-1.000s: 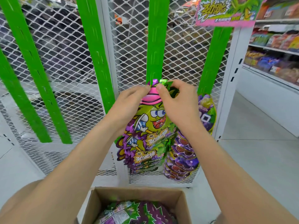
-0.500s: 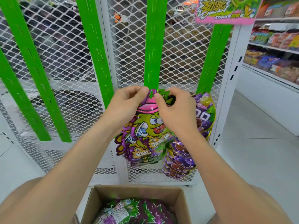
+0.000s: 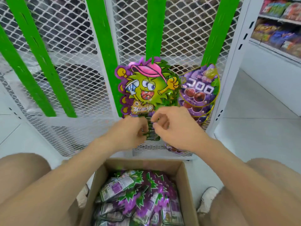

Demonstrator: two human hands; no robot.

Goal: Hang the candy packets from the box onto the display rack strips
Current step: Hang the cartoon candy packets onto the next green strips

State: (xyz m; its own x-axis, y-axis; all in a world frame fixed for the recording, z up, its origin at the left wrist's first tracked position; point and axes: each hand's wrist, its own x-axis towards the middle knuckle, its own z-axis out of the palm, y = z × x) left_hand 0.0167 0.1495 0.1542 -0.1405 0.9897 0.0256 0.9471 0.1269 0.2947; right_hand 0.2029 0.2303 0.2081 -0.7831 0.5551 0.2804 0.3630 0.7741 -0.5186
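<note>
Left hand (image 3: pixel 130 132), right hand (image 3: pixel 176 128) dropped, maybe pinching packet (image 3: pixel 146 88)

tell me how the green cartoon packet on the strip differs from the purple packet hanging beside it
The green cartoon packet has a jagged cut-out outline; the purple packet is rounded. The green cartoon packet hangs on the middle strip, the purple packet on the right strip. The left hand and right hand pinch a lower packet under the green cartoon packet; the purple packet is untouched. Both hang front out.
</note>
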